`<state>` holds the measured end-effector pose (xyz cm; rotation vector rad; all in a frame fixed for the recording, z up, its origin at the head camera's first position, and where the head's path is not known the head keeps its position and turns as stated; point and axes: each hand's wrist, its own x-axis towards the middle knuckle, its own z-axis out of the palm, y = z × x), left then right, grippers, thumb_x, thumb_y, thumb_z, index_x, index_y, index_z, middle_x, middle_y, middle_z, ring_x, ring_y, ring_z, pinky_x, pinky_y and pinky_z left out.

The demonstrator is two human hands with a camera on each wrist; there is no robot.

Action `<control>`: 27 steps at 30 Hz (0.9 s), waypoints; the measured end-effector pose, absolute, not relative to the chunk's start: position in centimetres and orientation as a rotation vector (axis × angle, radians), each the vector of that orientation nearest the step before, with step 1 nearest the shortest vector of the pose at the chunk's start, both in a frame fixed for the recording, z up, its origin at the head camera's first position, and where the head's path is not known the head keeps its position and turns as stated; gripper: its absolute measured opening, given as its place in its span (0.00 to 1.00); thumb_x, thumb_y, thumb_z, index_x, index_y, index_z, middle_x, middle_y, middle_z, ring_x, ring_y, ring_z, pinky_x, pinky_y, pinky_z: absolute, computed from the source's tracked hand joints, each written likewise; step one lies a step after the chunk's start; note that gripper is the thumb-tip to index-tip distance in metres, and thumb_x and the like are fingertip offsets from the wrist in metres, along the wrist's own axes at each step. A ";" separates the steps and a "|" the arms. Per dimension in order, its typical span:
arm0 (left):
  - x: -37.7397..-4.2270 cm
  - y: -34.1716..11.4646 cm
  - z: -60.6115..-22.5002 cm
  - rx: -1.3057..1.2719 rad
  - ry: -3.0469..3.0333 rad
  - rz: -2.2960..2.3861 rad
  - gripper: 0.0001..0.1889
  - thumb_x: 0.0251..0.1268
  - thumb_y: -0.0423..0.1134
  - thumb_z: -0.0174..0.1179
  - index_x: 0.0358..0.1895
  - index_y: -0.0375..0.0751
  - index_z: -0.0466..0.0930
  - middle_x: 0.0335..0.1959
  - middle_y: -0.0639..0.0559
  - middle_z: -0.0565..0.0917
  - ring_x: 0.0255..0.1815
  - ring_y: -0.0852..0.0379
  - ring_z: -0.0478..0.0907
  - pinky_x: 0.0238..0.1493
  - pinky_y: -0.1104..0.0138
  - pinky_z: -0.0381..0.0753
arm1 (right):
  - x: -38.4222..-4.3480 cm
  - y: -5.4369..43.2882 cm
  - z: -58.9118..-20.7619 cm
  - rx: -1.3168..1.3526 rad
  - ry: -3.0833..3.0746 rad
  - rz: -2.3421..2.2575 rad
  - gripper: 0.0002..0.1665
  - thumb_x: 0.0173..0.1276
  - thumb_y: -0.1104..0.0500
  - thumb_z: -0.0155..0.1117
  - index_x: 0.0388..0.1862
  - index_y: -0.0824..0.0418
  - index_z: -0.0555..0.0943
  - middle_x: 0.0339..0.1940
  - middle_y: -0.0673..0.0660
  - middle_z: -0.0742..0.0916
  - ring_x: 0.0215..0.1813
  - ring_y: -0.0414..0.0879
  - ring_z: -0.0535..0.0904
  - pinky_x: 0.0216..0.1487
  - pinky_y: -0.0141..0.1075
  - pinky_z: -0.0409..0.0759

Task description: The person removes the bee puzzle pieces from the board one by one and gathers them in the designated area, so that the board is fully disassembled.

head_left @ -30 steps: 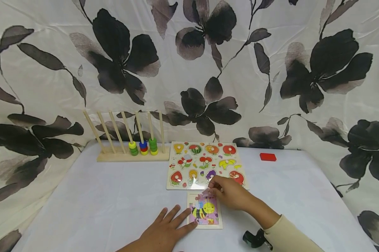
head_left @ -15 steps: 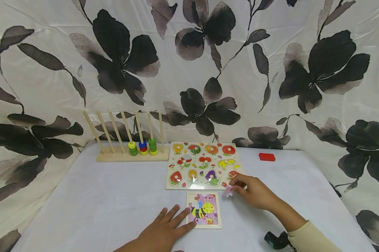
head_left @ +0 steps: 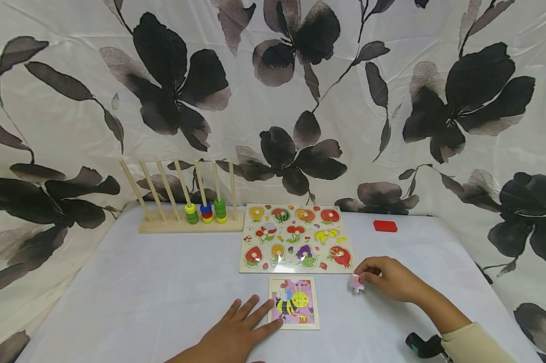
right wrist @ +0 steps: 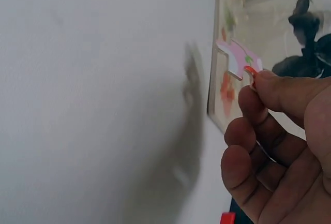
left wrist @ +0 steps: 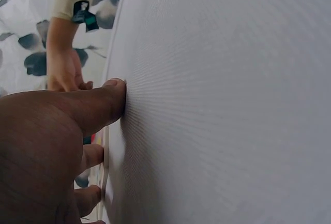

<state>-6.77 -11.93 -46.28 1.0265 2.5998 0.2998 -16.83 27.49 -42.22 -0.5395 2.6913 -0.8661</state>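
Note:
My right hand pinches a small pink jigsaw piece between thumb and index finger, off to the right of the bee puzzle. In the right wrist view this piece shows pink and white with a bit of red and green, held above the tabletop. The bee jigsaw puzzle lies flat in its pale wooden frame near the front of the table. My left hand is spread out, its fingertips resting on the puzzle's left side. In the left wrist view the left thumb lies straight near the white cloth.
Behind the bee puzzle lies a fruit puzzle board. A wooden peg stand with coloured rings stands at the back left. One red flat block lies at the back right. A floral cloth hangs behind the table.
From the top right of the bee puzzle, my right hand has moved right, carrying the pink jigsaw piece away. My left hand has stayed in place on the puzzle.

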 end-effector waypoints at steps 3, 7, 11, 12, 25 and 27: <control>-6.7 -12.0 -46.2 1.045 2.612 0.287 0.43 0.65 0.80 0.41 0.81 0.67 0.59 0.83 0.54 0.53 0.81 0.40 0.50 0.71 0.35 0.58 | -16.8 28.2 -42.3 -0.518 2.654 -0.849 0.05 0.71 0.63 0.68 0.42 0.52 0.87 0.35 0.44 0.84 0.41 0.46 0.76 0.42 0.34 0.78; -6.7 -12.0 -46.2 1.051 2.621 0.279 0.44 0.64 0.81 0.42 0.81 0.67 0.59 0.83 0.54 0.53 0.81 0.40 0.51 0.71 0.35 0.59 | -17.0 28.8 -42.7 -0.528 2.611 -0.853 0.04 0.71 0.62 0.69 0.41 0.53 0.87 0.34 0.44 0.84 0.40 0.45 0.77 0.42 0.34 0.78; -6.7 -11.9 -46.2 1.027 2.606 0.286 0.46 0.61 0.82 0.45 0.81 0.68 0.58 0.83 0.55 0.52 0.82 0.40 0.49 0.71 0.35 0.57 | -17.3 29.1 -43.3 -0.543 2.606 -0.845 0.03 0.71 0.61 0.69 0.40 0.53 0.86 0.33 0.44 0.84 0.39 0.44 0.77 0.42 0.34 0.78; -6.7 -11.9 -46.1 1.022 2.603 0.287 0.47 0.60 0.82 0.45 0.81 0.68 0.58 0.84 0.55 0.52 0.82 0.40 0.49 0.72 0.35 0.57 | -17.4 29.1 -43.4 -0.544 2.613 -0.838 0.03 0.71 0.61 0.69 0.40 0.53 0.86 0.33 0.44 0.83 0.39 0.44 0.77 0.42 0.34 0.78; -6.9 -12.0 -46.4 1.024 2.592 0.303 0.49 0.55 0.85 0.46 0.81 0.70 0.58 0.84 0.56 0.51 0.82 0.40 0.49 0.71 0.34 0.57 | -17.6 28.6 -44.1 -0.459 2.694 -0.763 0.07 0.66 0.62 0.74 0.39 0.54 0.83 0.31 0.45 0.81 0.37 0.43 0.76 0.40 0.35 0.78; -6.9 -12.1 -46.5 1.026 2.593 0.306 0.49 0.55 0.85 0.46 0.81 0.70 0.57 0.84 0.56 0.51 0.82 0.40 0.49 0.71 0.34 0.57 | -17.6 28.6 -44.1 -0.457 2.699 -0.760 0.08 0.65 0.62 0.74 0.39 0.54 0.83 0.31 0.45 0.81 0.37 0.43 0.76 0.40 0.35 0.78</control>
